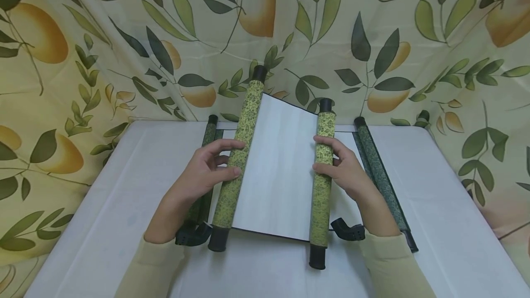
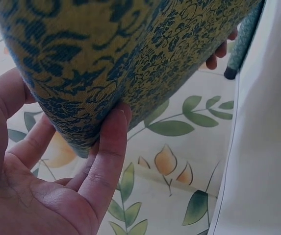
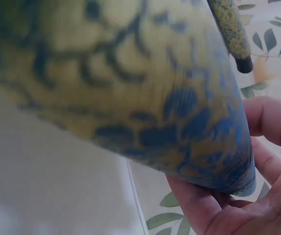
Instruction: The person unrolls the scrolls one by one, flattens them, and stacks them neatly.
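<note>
A scroll with yellow-green floral brocade rolls and black end knobs is held up over the table, its white sheet [image 1: 277, 169] spread between the two rolls. My left hand [image 1: 209, 162] grips the left roll [image 1: 249, 109] near its middle, fingers wrapped behind and thumb in front. The right roll [image 1: 325, 206] is gripped by my right hand [image 1: 345, 167] in the same way. Both rolls lean, the left one reaching higher. In the left wrist view, fingers press the blue-patterned back of the brocade [image 2: 91, 63]. The right wrist view shows the roll [image 3: 179, 122] close up, held from beneath.
Under the held scroll, a second scroll lies partly unrolled on the white table [image 1: 107, 187], with a dark green right roll [image 1: 378, 174] and left roll [image 1: 210, 132]. Fruit-and-leaf patterned cloth [image 1: 290, 22] hangs behind and around the table. Black wrist mounts [image 1: 348, 231] show near the sleeves.
</note>
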